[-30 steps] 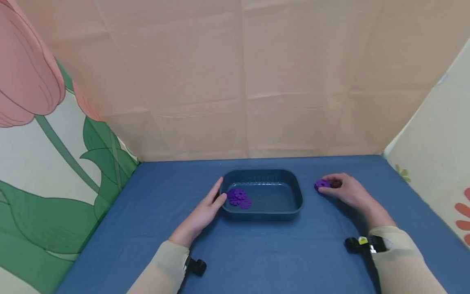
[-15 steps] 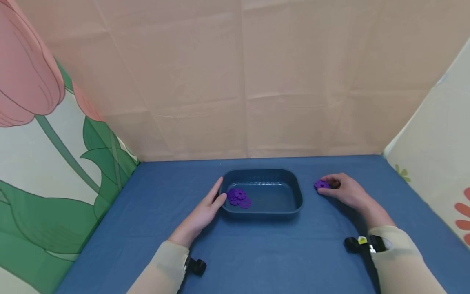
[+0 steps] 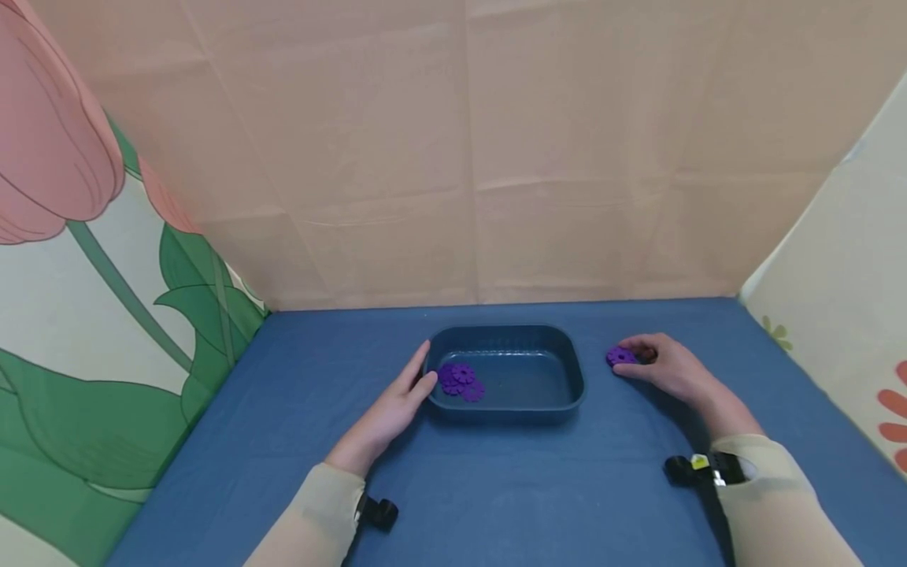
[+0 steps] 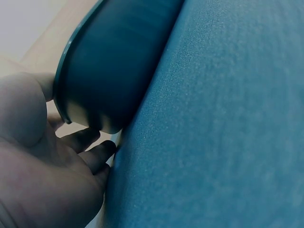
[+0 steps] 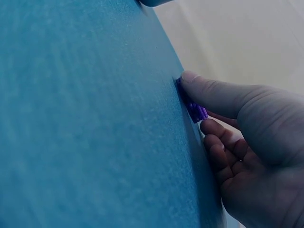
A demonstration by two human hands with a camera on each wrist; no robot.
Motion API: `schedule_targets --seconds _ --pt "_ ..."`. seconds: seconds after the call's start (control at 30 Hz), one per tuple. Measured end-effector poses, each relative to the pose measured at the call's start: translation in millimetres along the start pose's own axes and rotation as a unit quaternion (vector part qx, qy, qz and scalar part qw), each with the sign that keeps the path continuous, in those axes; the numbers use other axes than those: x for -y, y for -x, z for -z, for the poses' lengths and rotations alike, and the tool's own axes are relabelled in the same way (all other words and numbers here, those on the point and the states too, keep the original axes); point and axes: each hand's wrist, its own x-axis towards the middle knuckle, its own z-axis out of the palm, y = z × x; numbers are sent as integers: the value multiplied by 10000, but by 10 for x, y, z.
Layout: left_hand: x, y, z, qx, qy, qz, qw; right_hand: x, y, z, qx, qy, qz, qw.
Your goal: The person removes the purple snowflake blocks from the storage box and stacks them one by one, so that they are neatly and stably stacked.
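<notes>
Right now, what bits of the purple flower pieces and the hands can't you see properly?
- Purple piece by the right hand: fingers cover part of it in the head and right wrist views.
- Purple pieces in the tray: overlapping, exact count unclear.
- Left hand: tray wall hides its fingertips in the left wrist view.

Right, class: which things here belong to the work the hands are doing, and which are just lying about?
In the work:
- right hand, fingers on a purple disc lying on the table
- left hand, against the dark tray
- purple discs in the tray

Just there:
- blue table cover
- flower-print side panels
- beige back wall
</notes>
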Motion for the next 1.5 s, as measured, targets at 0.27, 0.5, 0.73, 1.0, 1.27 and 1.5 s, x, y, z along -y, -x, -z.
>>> schedule_targets --seconds 0.27,0.5,0.73,1.0,1.27,1.5 --pt "-1 4 0 -49 -12 -104 9999 -2 16 11 88 -56 -75 9999" --pt "-8 0 5 -13 -21 -16 10000 -11 9 13 98 -108 -110 9998" --pt "-13 4 2 -16 -7 -9 10000 -11 0 31 112 -151 -127 9997" --pt "-14 37 -13 13 -30 32 10000 338 41 146 -639 -154 33 9978" --pt "-16 50 -15 -3 8 -22 10000 982 27 70 -821 -599 449 9938" --pt "-5 51 -4 -21 -21 -30 10000 1386 -54 -151 -332 -824 838 9925"
